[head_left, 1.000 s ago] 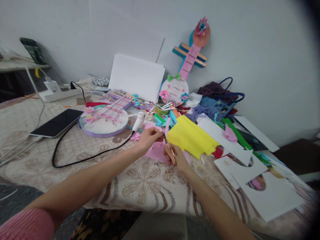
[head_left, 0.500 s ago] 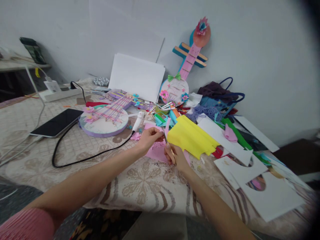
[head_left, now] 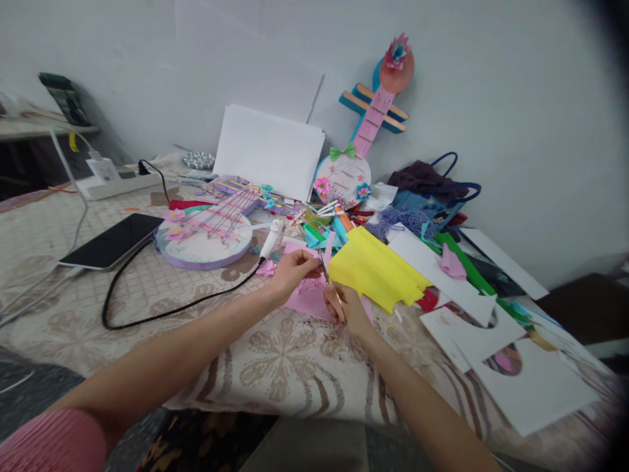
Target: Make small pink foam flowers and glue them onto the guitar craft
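My right hand [head_left: 340, 305] is closed around the gold handles of a small pair of scissors [head_left: 325, 271], whose blades point up and away. Its tips reach my left hand [head_left: 298, 270], which is pinched at the fingertips. A narrow pink paper strip [head_left: 329, 244] rises from that pinch, just behind the blades; its lower end is partly hidden. Below both hands lies a pink sheet [head_left: 307, 303] with small crumpled pink pieces [head_left: 309, 284] on it. A yellow sheet [head_left: 376, 269] lies right beside the scissors.
Left of my hands are a white glue gun [head_left: 272, 241] with a black cord, a round lilac-rimmed stringed craft instrument [head_left: 206, 239] and a phone [head_left: 113, 241]. A decorated craft instrument [head_left: 374, 121] leans on the wall. White cut boards [head_left: 535, 387] cover the right side.
Almost nothing differs. My right hand and the scissors have shifted very slightly; my left hand keeps its pinch in the same place.
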A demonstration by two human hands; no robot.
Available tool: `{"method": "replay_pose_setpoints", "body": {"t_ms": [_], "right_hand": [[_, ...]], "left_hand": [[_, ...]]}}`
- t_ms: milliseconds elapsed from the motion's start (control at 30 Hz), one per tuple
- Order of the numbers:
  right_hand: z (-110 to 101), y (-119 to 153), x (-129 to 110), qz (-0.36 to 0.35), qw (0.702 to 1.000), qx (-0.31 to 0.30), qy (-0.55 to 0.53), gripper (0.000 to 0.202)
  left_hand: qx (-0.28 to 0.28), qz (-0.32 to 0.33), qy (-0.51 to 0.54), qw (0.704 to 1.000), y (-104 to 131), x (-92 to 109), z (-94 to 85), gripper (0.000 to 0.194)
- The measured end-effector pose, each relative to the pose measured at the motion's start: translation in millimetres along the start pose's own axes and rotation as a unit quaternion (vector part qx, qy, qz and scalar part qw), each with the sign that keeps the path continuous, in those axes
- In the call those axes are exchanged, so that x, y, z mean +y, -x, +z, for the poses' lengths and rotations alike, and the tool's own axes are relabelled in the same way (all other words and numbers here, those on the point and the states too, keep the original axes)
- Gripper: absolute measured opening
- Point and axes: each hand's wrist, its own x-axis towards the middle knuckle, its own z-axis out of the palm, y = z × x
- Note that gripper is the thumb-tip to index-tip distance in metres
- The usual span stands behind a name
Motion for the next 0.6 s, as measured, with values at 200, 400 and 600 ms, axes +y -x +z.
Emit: {"method": "replay_pose_setpoints", "body": {"t_ms": [200,400,600], "right_hand": [[-0.7,-0.3,2.2,-0.013,0.999,0.005,0.03,0.043],[-0.8,-0.4,-0.2,-0.014,0.999,0.005,0.038,0.046],[-1.9,-0.8,-0.5,-0.012,0.999,0.004,0.052,0.046]], "left_hand": [[0.001,-0.002,0.004,1.0,-0.5,0.3,-0.2,0.015],[-0.002,0.002,0.008,1.0,-0.4,1.0,0.2,0.015],[0.0,-0.002,0.013,1.0,-0.8,1.4,0.2,0.014]]}}
